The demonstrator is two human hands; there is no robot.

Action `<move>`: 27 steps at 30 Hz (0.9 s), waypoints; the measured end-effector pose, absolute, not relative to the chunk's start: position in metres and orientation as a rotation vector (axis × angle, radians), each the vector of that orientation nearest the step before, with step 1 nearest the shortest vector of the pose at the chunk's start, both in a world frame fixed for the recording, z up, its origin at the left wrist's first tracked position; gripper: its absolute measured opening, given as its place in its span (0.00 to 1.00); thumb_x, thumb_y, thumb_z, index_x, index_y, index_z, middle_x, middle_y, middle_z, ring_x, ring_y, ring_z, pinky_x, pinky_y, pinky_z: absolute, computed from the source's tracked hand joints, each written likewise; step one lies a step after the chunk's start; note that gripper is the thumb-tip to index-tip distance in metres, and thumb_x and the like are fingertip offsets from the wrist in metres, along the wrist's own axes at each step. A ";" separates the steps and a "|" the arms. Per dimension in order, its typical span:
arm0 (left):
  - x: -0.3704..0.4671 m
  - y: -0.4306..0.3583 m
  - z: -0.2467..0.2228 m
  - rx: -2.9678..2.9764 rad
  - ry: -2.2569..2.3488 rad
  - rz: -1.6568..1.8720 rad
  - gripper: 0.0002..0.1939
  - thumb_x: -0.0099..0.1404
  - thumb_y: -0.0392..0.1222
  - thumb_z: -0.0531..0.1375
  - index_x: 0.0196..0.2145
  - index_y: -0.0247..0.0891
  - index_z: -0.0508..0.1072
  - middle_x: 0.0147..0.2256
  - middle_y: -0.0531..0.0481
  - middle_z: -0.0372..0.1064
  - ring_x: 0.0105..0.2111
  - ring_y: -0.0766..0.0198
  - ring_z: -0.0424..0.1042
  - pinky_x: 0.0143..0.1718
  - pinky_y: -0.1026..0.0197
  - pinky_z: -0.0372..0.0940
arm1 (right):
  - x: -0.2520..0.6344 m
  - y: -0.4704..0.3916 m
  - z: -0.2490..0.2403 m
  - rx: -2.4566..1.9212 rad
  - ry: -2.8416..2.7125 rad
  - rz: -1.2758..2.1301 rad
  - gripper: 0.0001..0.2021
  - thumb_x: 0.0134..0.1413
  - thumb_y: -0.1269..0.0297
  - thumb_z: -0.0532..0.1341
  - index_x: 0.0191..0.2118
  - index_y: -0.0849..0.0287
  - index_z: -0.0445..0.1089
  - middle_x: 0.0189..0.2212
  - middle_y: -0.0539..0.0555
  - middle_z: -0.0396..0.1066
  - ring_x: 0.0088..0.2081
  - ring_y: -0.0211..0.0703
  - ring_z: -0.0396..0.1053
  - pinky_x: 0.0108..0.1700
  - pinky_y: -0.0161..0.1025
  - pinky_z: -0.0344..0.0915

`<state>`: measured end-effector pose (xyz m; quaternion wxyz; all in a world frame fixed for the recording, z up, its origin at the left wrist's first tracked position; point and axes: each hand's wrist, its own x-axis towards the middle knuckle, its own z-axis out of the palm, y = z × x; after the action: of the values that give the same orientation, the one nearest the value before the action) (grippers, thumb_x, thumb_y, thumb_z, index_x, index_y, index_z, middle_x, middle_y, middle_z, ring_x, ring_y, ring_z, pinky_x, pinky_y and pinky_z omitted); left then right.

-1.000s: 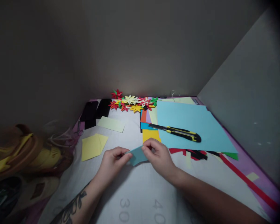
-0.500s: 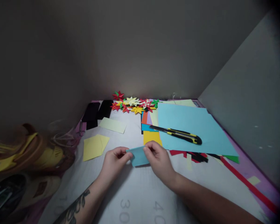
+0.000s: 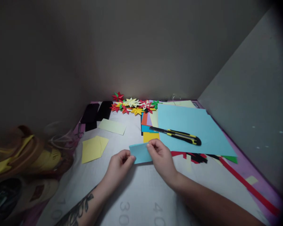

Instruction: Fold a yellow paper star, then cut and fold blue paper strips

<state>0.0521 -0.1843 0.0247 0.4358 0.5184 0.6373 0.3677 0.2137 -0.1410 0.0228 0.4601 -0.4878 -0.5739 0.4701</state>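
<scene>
Yellow squares (image 3: pixel 92 149): two pale yellow paper pieces lie flat on the worktop (image 3: pixel 141 194), well left of the hands and untouched.
Left hand (image 3: pixel 119 164): it rests low on the worktop with the forearm coming in from the lower left. The thumb and forefinger are closed on the left lower edge of the blue paper piece (image 3: pixel 140 153), and the other fingers are curled under.
Blue paper piece: it is held between both hands just above the worktop, near the middle and in front of the paper stack. It looks thin, light and easily creased, probably folded, so it should bend at any pinch. The safest hold seems to be on its edges and corners, as now, with light pressure.
Right hand (image 3: pixel 161 158): it is pinched shut on the right edge of the blue paper piece, thumb on top and fingers behind. The wrist is angled in from the lower right, with the knuckles raised slightly higher than the left hand's.
Paper stars (image 3: pixel 134 105): a row of folded coloured stars lies at the far edge.
Utility knife (image 3: pixel 175 135): this yellow and black knife lies on the large blue sheet (image 3: pixel 193 125), to the right and apart from the hands.
</scene>
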 end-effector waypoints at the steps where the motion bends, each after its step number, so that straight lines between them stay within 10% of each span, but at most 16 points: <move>1: 0.052 -0.184 0.024 1.315 1.591 0.924 0.11 0.59 0.45 0.56 0.22 0.37 0.64 0.20 0.57 0.57 0.22 0.69 0.56 0.24 0.67 0.51 | 0.214 -0.141 0.023 -1.205 -1.409 1.158 0.10 0.56 0.59 0.55 0.27 0.57 0.61 0.24 0.47 0.60 0.27 0.37 0.59 0.30 0.34 0.58; 16: 0.048 -0.185 0.018 1.384 1.570 0.910 0.07 0.59 0.42 0.56 0.27 0.36 0.69 0.24 0.53 0.66 0.25 0.66 0.64 0.28 0.65 0.57 | 0.218 -0.137 0.020 -1.211 -1.383 1.163 0.10 0.56 0.57 0.55 0.28 0.56 0.62 0.24 0.47 0.61 0.28 0.38 0.60 0.30 0.34 0.58; 22: 0.046 -0.183 0.024 1.340 1.455 1.072 0.16 0.55 0.41 0.60 0.42 0.36 0.70 0.40 0.44 0.71 0.37 0.61 0.70 0.38 0.61 0.64 | 0.220 -0.135 0.016 -1.161 -1.413 1.232 0.09 0.55 0.58 0.56 0.28 0.57 0.61 0.25 0.47 0.61 0.28 0.37 0.60 0.29 0.33 0.57; 27: 0.040 -0.183 0.032 1.281 1.645 1.106 0.10 0.58 0.46 0.58 0.29 0.36 0.72 0.27 0.50 0.70 0.28 0.65 0.67 0.30 0.64 0.62 | 0.216 -0.140 0.016 -1.117 -1.508 1.336 0.08 0.54 0.61 0.56 0.27 0.57 0.61 0.24 0.47 0.60 0.27 0.36 0.59 0.29 0.33 0.57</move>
<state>0.0398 -0.1832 0.0320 0.3808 0.5017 0.6445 0.4334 0.2156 -0.1400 0.0158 0.4067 -0.4431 -0.5980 0.5297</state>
